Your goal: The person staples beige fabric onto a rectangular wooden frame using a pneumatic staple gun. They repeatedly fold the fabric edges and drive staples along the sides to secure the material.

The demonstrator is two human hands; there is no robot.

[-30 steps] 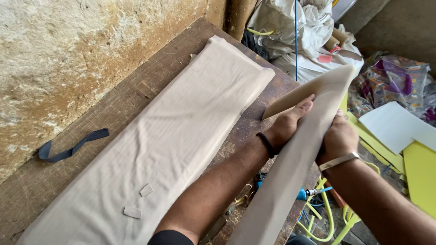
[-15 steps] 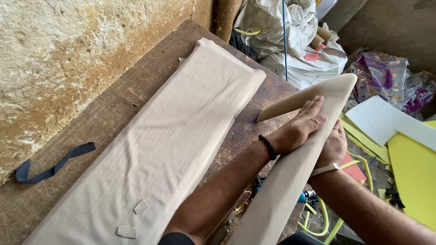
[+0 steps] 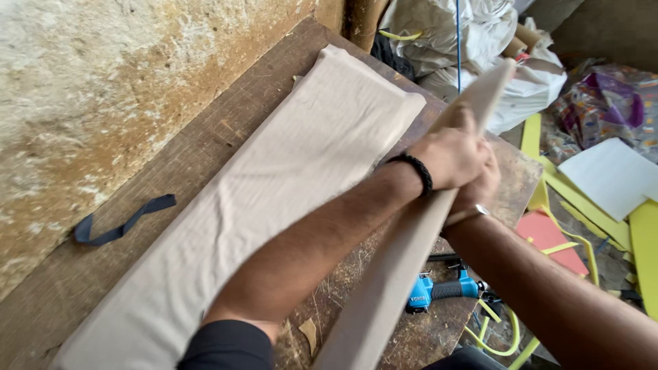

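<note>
A long beige fabric-covered board (image 3: pixel 384 281) stands on its edge over the wooden workbench (image 3: pixel 226 130), running from the near edge toward the far right. My left hand (image 3: pixel 449 154), with a black band at the wrist, grips its upper edge. My right hand (image 3: pixel 480 188), with a metal bracelet, clasps the board from the other side, right against the left hand. A wide beige cloth-covered panel (image 3: pixel 274 199) lies flat along the bench to the left of the hands.
A dark blue strap (image 3: pixel 120 225) lies on the bench near the rough wall (image 3: pixel 89 82). A blue power tool (image 3: pixel 442 291) with a yellow-green hose (image 3: pixel 490 339) sits below the bench edge. White bags (image 3: pixel 480 41), yellow sheets (image 3: pixel 644 247), a red sheet (image 3: pixel 548 236) and a white sheet (image 3: pixel 610 175) lie at the right.
The board has turned from lying tilted to standing on edge. My left hand went from a flat, spread palm on its face to a closed grip, joined with the right hand.
</note>
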